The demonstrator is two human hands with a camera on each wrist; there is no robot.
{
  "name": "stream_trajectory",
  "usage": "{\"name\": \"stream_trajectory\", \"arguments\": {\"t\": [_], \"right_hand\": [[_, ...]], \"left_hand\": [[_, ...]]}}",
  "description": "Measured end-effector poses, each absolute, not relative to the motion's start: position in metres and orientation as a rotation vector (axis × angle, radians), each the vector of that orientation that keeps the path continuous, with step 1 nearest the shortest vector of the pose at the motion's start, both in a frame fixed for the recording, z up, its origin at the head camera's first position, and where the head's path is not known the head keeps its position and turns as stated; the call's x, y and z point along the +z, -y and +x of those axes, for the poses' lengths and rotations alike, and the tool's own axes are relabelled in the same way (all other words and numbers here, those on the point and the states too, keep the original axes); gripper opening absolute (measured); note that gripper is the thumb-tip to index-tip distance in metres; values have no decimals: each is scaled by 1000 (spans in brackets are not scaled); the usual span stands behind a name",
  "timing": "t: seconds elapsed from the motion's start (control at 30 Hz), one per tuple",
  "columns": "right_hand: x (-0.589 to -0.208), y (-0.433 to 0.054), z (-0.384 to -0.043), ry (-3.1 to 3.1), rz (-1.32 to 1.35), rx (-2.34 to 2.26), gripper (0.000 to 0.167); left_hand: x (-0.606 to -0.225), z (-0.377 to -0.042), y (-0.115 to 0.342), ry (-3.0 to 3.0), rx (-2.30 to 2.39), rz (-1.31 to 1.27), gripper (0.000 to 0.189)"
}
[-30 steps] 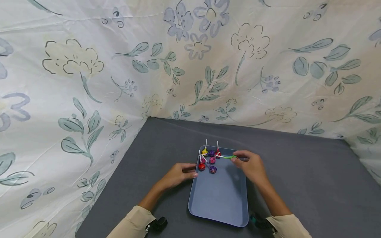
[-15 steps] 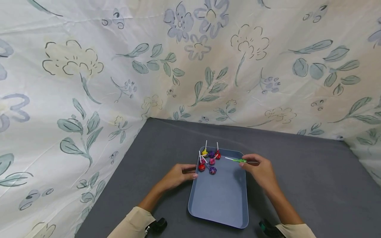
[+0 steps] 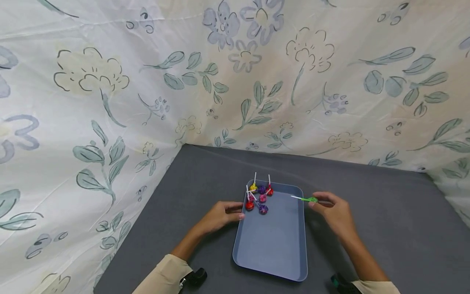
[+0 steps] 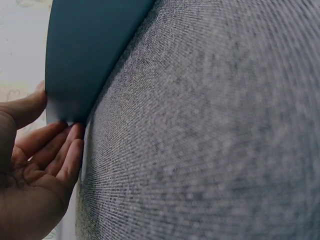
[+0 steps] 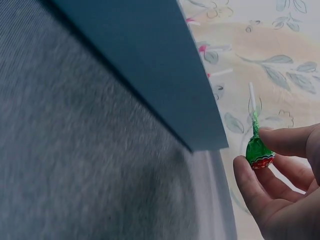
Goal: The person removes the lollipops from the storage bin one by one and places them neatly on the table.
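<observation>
- The right hand (image 3: 335, 212) pinches the green lollipop (image 5: 257, 147) by its wrapped head, between thumb and fingers.
- That lollipop is up in the air, its head just beyond the tray's right rim; its white stick points left, over the tray (image 3: 271, 245).
- The left hand (image 3: 218, 216) holds the tray's left edge lightly — thumb at the rim, fingers against the outer wall.
- Seven more lollipops cluster in the tray's far left corner: yellow (image 3: 253, 188), purple and red along the far rim, two pink just nearer, then a second red (image 3: 249, 206) and a second purple (image 3: 263, 209).
- The yellow one's stick and the far red one's point up past the far rim.
- The tray lies flat on a grey table (image 3: 396, 220); a flowered curtain (image 3: 323, 122) hangs behind.
- Both arms wear beige sleeves (image 3: 165, 271), a dark device (image 3: 198, 277) near each wrist.
</observation>
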State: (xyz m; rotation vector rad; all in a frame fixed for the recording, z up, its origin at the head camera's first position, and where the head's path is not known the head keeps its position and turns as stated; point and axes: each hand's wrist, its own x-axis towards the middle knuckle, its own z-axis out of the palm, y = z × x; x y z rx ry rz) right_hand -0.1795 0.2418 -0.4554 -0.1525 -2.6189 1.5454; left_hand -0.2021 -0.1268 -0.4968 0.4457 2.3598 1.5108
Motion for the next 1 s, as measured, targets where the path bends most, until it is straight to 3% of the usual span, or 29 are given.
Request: {"name": "stream_trajectory", "arguments": {"t": [0.77, 1.0], "right_hand": [[-479, -290, -176, 2526, -206, 1647, 45], [-482, -306, -175, 2616, -325, 1497, 47]], "left_hand": [[-494, -201, 126, -2359, 1528, 429, 53], [-495, -201, 127, -2360, 1526, 433, 53]]}}
